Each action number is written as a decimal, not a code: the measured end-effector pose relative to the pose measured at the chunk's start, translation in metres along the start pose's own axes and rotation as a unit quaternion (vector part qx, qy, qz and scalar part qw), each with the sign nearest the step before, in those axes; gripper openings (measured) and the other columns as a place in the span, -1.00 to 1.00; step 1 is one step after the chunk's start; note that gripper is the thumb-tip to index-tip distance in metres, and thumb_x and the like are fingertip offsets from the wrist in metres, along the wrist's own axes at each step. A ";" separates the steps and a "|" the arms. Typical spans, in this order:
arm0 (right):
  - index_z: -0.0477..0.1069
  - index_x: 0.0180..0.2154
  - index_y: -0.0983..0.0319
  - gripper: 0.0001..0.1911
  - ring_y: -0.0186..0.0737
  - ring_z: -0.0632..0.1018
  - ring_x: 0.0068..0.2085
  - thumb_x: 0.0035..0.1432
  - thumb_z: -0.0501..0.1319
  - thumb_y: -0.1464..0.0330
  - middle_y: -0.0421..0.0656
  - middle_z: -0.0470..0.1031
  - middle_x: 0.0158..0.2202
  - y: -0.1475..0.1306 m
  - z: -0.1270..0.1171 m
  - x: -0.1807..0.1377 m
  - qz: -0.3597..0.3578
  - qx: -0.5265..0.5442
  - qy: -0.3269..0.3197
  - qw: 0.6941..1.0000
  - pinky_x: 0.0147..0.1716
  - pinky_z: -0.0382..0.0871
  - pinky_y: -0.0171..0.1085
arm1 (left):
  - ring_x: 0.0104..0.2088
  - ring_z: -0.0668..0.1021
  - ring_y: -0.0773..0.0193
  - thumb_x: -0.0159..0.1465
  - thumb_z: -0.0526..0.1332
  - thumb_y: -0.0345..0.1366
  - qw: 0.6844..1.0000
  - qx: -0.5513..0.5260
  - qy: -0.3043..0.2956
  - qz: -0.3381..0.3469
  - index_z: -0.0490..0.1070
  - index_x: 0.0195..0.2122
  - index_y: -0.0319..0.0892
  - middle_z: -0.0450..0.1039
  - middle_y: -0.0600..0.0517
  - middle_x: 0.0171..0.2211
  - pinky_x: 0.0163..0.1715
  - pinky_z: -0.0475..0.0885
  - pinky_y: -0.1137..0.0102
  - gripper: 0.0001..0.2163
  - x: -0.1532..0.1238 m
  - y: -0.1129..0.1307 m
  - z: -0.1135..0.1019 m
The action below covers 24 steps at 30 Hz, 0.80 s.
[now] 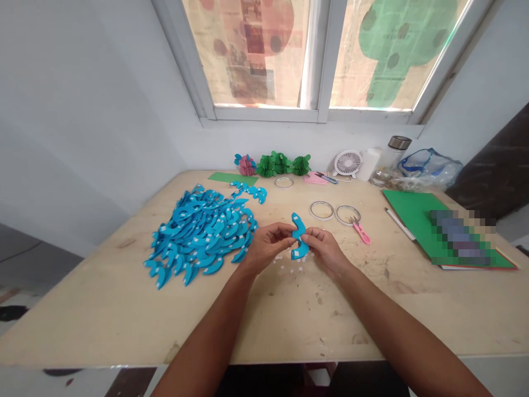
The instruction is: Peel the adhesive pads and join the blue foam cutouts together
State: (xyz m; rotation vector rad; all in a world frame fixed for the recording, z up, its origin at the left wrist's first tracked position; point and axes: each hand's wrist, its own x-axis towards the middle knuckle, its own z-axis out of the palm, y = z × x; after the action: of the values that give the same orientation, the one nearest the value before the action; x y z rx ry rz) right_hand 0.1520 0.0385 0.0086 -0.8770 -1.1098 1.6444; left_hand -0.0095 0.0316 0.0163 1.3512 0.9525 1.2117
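Head camera, I have both arms bare. Left forearm (209, 336) and right forearm (394, 322) angle inward from the lower edge. My left hand (268, 246) faces my right hand (328, 252); each pinches thumb against curled fingers, thumb tips near each other.

A person's left hand (270, 247), right hand (328, 251) and forearms (215, 336) are bare above a pale wooden table (136, 325); black legwear (260, 381) shows below.
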 end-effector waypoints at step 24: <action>0.41 -0.53 0.25 -0.81 -0.37 0.36 -0.55 -0.15 0.34 0.28 -0.26 0.40 -0.60 0.000 -0.001 0.001 0.026 0.024 0.007 0.999 -0.49 0.23 -0.33 | -0.33 0.52 0.24 0.03 0.33 -0.25 0.995 0.087 -0.010 0.057 0.53 -0.31 -0.19 0.53 -0.03 -0.33 -0.25 0.43 0.37 -0.80 0.000 0.003 0.004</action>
State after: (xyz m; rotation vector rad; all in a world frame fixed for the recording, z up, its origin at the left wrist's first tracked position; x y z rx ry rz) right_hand 0.1528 0.0396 0.0079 -0.8912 -1.0410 1.6977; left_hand -0.0060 0.0308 0.0193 1.5702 0.9956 1.2214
